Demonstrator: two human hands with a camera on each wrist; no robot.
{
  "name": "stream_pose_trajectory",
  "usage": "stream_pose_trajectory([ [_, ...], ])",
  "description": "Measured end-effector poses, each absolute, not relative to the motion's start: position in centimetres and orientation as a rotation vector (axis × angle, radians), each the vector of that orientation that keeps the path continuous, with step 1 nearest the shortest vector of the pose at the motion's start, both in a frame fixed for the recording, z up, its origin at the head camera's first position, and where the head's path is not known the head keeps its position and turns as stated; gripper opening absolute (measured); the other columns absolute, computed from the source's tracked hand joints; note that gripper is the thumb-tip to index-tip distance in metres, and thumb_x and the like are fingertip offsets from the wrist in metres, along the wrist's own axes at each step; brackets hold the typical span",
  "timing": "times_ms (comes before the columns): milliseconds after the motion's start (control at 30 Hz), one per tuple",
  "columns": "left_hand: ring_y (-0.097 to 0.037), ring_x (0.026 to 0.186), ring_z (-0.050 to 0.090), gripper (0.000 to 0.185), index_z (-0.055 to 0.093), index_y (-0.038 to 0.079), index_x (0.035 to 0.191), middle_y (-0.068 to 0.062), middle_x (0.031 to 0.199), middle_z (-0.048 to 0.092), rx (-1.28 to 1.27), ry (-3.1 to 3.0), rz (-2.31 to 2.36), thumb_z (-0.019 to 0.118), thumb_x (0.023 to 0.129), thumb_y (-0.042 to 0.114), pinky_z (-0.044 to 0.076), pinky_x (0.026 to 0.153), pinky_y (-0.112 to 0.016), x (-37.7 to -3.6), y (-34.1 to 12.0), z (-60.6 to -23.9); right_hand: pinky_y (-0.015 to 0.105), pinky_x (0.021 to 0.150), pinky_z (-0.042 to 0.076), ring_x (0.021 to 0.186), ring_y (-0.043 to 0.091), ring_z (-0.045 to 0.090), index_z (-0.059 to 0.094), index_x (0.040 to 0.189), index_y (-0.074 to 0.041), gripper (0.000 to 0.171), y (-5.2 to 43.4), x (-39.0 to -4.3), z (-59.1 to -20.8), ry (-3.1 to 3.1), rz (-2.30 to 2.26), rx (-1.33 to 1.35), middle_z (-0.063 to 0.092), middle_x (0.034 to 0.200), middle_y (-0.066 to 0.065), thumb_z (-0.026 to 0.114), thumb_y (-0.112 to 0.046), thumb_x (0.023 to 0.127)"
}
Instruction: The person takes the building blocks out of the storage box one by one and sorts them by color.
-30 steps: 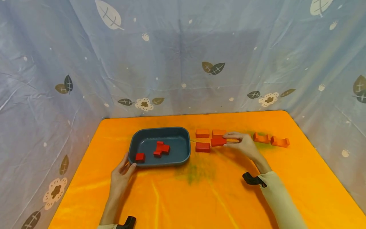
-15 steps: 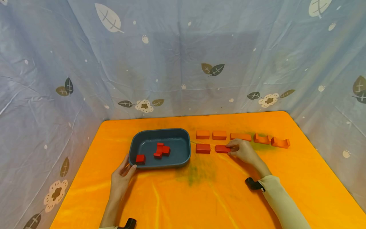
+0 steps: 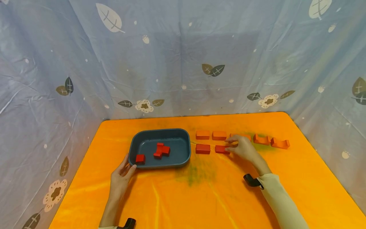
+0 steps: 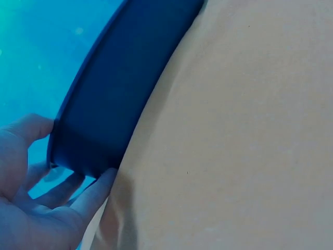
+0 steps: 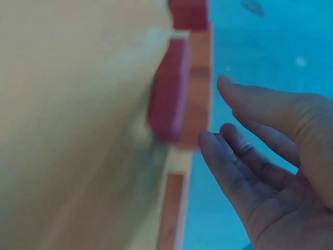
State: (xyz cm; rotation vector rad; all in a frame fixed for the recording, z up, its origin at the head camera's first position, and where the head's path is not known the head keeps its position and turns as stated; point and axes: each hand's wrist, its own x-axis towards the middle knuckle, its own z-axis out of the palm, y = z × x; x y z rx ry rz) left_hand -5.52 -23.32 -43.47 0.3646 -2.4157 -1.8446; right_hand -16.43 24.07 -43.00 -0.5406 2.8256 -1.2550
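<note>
A dark blue-grey tray (image 3: 180,164) stands on the left of the table, holding a red cube (image 3: 140,159), a red arch block (image 3: 158,152) and another red block (image 3: 166,151). My left hand (image 3: 119,179) grips the tray's near left corner; in the left wrist view its thumb is at the rim and its fingertips reach the wall's lower edge. My right hand (image 3: 243,149) is beside a flat red block (image 3: 220,149), with thumb and fingers spread apart and nothing between them. Left of that block lies a thicker red block (image 3: 203,149).
Behind the red blocks runs a row of orange ones: two rectangular blocks (image 3: 202,135), a long block (image 3: 248,137) partly hidden by the right hand, and two arch blocks (image 3: 280,143). An orange cloth (image 3: 183,203) covers the table, with patterned curtains (image 3: 183,63) around it.
My right hand has brought the flat red block down onto the table beside the other red block and let go of it. The left hand has stayed at the tray.
</note>
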Motion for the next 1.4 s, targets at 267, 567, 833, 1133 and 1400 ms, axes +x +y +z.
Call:
stream_pose_trajectory([
  [267, -0.030, 0.139, 0.038, 0.066, 0.034, 0.016, 0.153, -0.002, 0.156, 0.033, 0.376, -2.394, -1.891, 0.066, 0.095, 0.022, 0.045, 0.086, -0.005, -5.4, -23.4, -43.5, 0.045, 0.079, 0.059, 0.095, 0.036, 0.068, 0.071, 0.108, 0.006, 0.025, 19.6, -16.2, -40.5, 2.780, -1.298, -0.703, 0.069, 0.107, 0.020, 0.075, 0.001, 0.083],
  [567, -0.031, 0.140, 0.036, 0.067, 0.032, 0.018, 0.154, -0.001, 0.157, 0.032, 0.371, -2.401, -1.902, 0.065, 0.096, 0.023, 0.044, 0.086, -0.005, -5.3, -23.6, -43.6, 0.045, 0.083, 0.057, 0.096, 0.032, 0.067, 0.073, 0.108, 0.000, 0.023, 13.2, -16.3, -38.7, 2.709, -1.337, -0.928, 0.070, 0.106, 0.014, 0.075, -0.005, 0.086],
  [833, -0.032, 0.141, 0.034, 0.067, 0.030, 0.017, 0.154, 0.000, 0.158, 0.029, 0.357, -2.401, -1.906, 0.064, 0.097, 0.022, 0.044, 0.087, -0.005, -5.3, -23.6, -43.5, 0.040, 0.083, 0.057, 0.094, 0.029, 0.066, 0.073, 0.110, 0.001, 0.025, 7.4, -16.2, -38.3, 2.645, -1.170, -1.037, 0.067, 0.108, 0.012, 0.074, -0.008, 0.087],
  [1133, -0.032, 0.138, 0.038, 0.065, 0.034, 0.016, 0.153, -0.003, 0.156, 0.034, 0.329, -2.389, -1.877, 0.066, 0.096, 0.021, 0.045, 0.086, -0.005, -5.3, -23.4, -43.5, 0.030, 0.076, 0.056, 0.087, 0.022, 0.065, 0.077, 0.095, -0.001, 0.023, 1.9, -16.3, -39.6, 2.845, -0.748, -0.829, 0.070, 0.093, 0.008, 0.082, -0.019, 0.081],
  [1400, -0.030, 0.138, 0.040, 0.065, 0.034, 0.015, 0.153, -0.002, 0.156, 0.033, 0.340, -2.381, -1.887, 0.066, 0.095, 0.019, 0.045, 0.087, -0.006, -5.4, -23.3, -43.5, 0.027, 0.067, 0.052, 0.076, 0.017, 0.061, 0.077, 0.083, -0.006, 0.024, 0.2, -16.6, -41.1, 2.961, -0.607, -0.753, 0.065, 0.074, 0.000, 0.087, -0.026, 0.075],
])
